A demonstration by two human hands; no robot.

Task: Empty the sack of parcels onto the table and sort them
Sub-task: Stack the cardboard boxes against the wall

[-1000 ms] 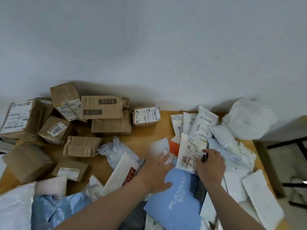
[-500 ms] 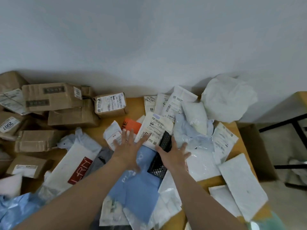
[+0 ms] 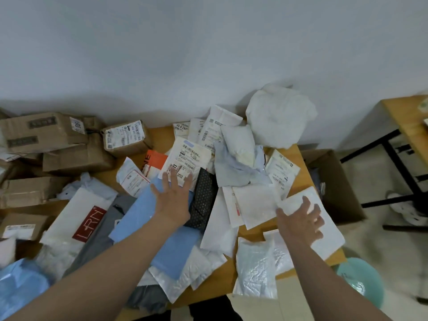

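Note:
Parcels cover the wooden table (image 3: 222, 276). Brown cardboard boxes (image 3: 76, 156) are stacked at the left. Soft mailers lie in the middle and right. My left hand (image 3: 172, 200) is flat with spread fingers over a blue mailer (image 3: 162, 228), its fingertips at a white labelled mailer (image 3: 185, 158). A black dotted mailer (image 3: 203, 200) lies just right of that hand. My right hand (image 3: 301, 222) is spread, slightly blurred, over a white padded mailer (image 3: 324, 225) near the table's right edge. Neither hand holds anything.
A crumpled white sack (image 3: 280, 114) sits at the back right against the wall. An open cardboard box (image 3: 335, 186) stands on the floor right of the table. A teal stool (image 3: 361, 279) and another table's black frame (image 3: 398, 163) are further right.
My right hand let go of the black mailer and moved right over the white padded mailer. My left hand stayed on the blue mailer. The view shifted to the right.

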